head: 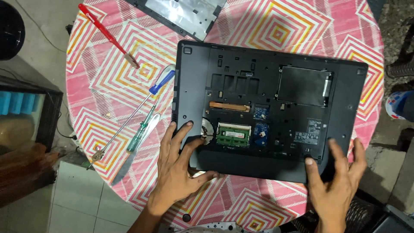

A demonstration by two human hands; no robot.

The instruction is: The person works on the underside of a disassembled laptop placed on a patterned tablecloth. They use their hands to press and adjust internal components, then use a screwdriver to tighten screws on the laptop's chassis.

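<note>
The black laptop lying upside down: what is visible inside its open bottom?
Inside the laptop show a green memory module, a copper heat pipe, part of a fan and an empty drive bay. The rest is covered by the casing.

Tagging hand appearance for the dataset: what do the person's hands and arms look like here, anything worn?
Both are bare: the left hand and right hand show no gloves, rings, watch or bands. The left forearm is uncovered to the frame edge, no sleeve visible. Nails are short and unpainted.

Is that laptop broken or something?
Not broken, just opened. The laptop lies upside down with its bottom cover off, so the green memory board and copper pipe show. The cover panel lies apart at the table's far edge.
</note>
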